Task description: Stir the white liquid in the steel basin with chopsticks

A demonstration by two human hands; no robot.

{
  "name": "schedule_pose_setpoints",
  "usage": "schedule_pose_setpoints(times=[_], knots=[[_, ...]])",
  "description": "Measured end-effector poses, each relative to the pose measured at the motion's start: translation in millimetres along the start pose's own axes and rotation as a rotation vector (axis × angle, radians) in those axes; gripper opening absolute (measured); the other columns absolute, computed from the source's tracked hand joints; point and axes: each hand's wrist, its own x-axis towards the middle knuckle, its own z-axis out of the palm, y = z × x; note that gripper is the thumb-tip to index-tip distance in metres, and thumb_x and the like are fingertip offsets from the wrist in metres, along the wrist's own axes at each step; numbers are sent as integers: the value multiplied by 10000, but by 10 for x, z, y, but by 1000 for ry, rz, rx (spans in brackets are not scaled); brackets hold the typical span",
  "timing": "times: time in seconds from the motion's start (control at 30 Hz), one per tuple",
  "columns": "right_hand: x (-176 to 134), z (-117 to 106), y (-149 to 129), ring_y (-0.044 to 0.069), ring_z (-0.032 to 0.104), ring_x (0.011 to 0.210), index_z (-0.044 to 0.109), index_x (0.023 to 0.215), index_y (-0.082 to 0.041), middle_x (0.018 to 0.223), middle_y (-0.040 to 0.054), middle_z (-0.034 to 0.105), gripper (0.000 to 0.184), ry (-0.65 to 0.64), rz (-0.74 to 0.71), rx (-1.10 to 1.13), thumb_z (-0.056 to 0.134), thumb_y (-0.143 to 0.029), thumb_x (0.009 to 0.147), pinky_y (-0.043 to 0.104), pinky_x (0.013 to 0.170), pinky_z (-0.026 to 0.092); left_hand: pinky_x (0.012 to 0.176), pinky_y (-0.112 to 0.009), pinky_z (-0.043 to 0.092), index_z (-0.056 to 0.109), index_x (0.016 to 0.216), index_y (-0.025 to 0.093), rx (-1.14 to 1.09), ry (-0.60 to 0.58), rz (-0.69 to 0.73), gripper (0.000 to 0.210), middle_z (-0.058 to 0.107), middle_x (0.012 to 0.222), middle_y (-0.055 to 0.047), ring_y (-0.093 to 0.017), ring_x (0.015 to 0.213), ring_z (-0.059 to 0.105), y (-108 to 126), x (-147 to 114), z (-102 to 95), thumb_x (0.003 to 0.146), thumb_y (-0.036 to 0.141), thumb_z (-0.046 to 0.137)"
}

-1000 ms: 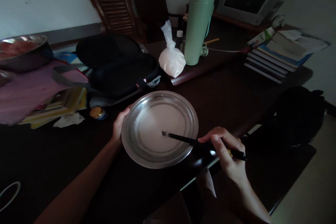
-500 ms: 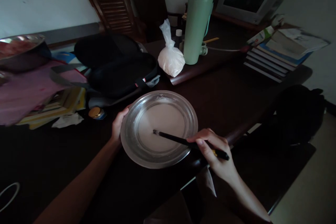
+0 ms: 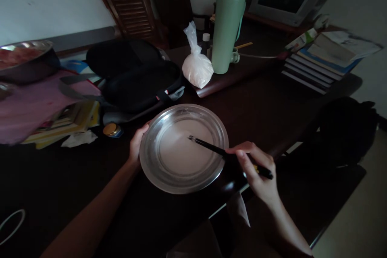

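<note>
A round metal basin with a wide rim holds whitish, milky liquid. My left hand grips the basin's left edge; some fingers are hidden behind and below the rim. Over the right rim, my right hand pinches a pair of black chopsticks lying close together. Their pale-coated tips touch the liquid near the middle of the basin. Beyond the basin stands a knotted clear plastic bag of white powder.
A tall green thermos stands beside the bag. At left are an open black case, a gold-lidded jar, crumpled tissue and a pot. Stacked books lie at right. The dark table's edge runs close below my right hand.
My right hand has moved slightly right, and the chopstick tips have shifted up and right across the liquid. My left hand and the basin have hardly moved.
</note>
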Motion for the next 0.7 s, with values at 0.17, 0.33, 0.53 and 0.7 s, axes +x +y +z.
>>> schedule_pose_setpoints(times=[0.17,0.33,0.53,0.7], knots=[[-30,-42,-34,130,632,701,699,837,-248,764,-17,699,248,23,73,84,496,-221,975,269,625,450,629,-238,539,734,892,182,8,22,19,227,737,760,-13,-168,659,677,-9,17,-6,872,225,512],[11,34,-18,141,648,747,711,927,-258,815,-14,725,172,-90,-31,46,547,-210,949,295,696,461,699,-279,548,738,932,196,41,32,4,254,736,764,-28,-211,744,699,2,3,22,871,245,497],[-16,-19,-30,130,621,700,695,871,-246,768,-14,699,218,20,28,40,505,-204,968,283,632,442,651,-275,541,736,919,203,58,41,6,226,716,721,-19,-217,716,689,6,2,18,855,267,529],[14,25,-28,136,648,758,705,951,-263,829,-18,722,185,-90,-42,38,536,-188,953,299,707,453,611,-249,528,720,849,186,19,47,-2,165,672,629,-6,-171,581,639,-3,17,3,838,257,571]])
